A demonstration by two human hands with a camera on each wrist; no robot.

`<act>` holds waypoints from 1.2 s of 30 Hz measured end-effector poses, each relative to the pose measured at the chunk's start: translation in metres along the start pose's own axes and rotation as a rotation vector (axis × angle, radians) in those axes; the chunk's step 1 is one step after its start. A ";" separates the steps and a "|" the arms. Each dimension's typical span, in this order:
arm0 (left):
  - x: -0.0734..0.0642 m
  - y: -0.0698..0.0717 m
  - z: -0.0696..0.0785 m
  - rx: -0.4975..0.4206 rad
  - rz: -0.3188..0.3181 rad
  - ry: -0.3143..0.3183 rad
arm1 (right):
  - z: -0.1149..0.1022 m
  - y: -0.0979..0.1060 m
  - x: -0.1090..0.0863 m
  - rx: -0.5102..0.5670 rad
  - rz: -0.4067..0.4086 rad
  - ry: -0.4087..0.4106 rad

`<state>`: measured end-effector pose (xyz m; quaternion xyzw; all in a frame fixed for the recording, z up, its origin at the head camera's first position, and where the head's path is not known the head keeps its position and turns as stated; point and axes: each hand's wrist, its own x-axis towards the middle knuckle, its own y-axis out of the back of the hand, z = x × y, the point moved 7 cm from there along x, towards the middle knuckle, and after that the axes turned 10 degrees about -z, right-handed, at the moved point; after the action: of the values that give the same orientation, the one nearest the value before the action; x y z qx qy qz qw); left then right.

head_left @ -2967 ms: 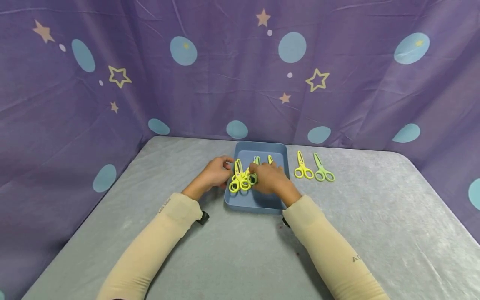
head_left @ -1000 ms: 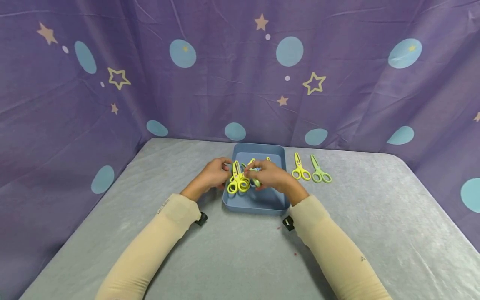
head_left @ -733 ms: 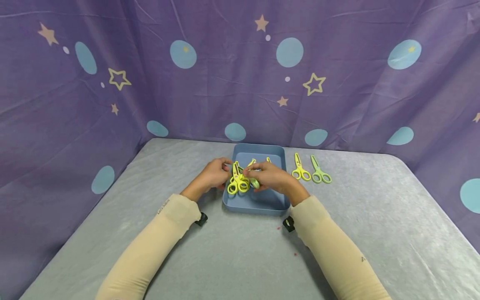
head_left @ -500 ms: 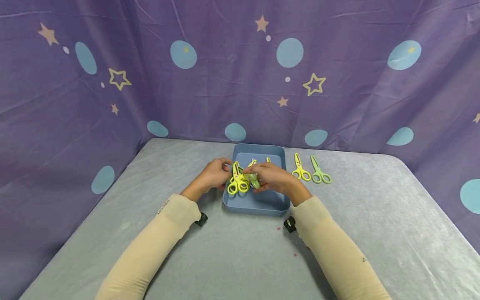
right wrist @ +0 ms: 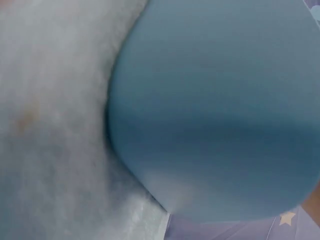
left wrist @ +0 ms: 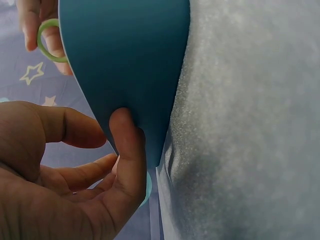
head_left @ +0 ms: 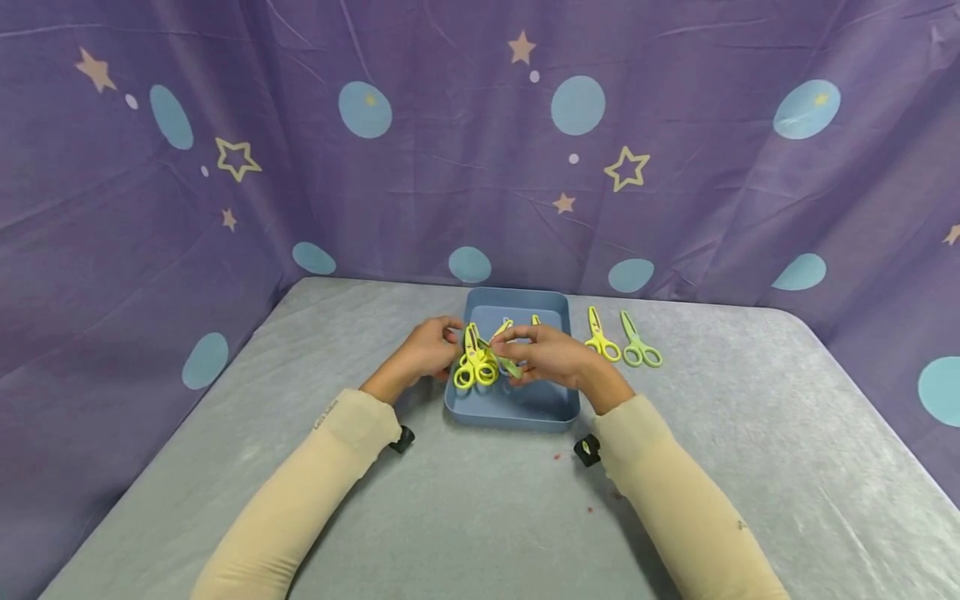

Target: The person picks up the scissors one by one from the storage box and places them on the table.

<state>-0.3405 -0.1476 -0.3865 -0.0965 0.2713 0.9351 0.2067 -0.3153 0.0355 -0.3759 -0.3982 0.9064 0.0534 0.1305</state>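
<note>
A blue tray (head_left: pixel 512 413) lies on the table with yellow scissors (head_left: pixel 476 369) piled at its left side. At the tray's left wall is my left hand (head_left: pixel 427 348). The left wrist view has one finger pressed to the wall's outside and the others curled over the rim. Above the tray, my right hand (head_left: pixel 553 354) pinches green scissors (head_left: pixel 512 368). Their green handle loop (left wrist: pixel 39 42) shows beyond the rim in the left wrist view. In the right wrist view the tray wall (right wrist: pixel 215 95) hides nearly all of the right hand.
Right of the tray, yellow scissors (head_left: pixel 602 337) and green scissors (head_left: pixel 639 343) lie side by side on the grey tabletop (head_left: pixel 480 508). More yellow scissors (head_left: pixel 536 319) peek out behind my right hand. A purple patterned curtain (head_left: pixel 465 167) stands behind the table.
My right hand has lifted the green scissors from the tray's middle and turned them, then shifted slightly right. My left hand stays at the tray's left wall.
</note>
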 end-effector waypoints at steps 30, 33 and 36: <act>-0.003 -0.001 0.002 0.021 -0.001 -0.002 | -0.024 -0.001 -0.015 -0.737 0.181 0.126; -0.003 -0.001 0.003 0.022 -0.007 -0.009 | -0.025 -0.004 -0.015 -0.818 0.219 0.132; -0.004 -0.001 0.003 0.022 -0.012 -0.006 | -0.027 -0.007 -0.014 -0.936 0.254 0.153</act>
<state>-0.3371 -0.1465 -0.3830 -0.0929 0.2804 0.9311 0.2142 -0.3058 0.0353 -0.3462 -0.3032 0.8334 0.4413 -0.1368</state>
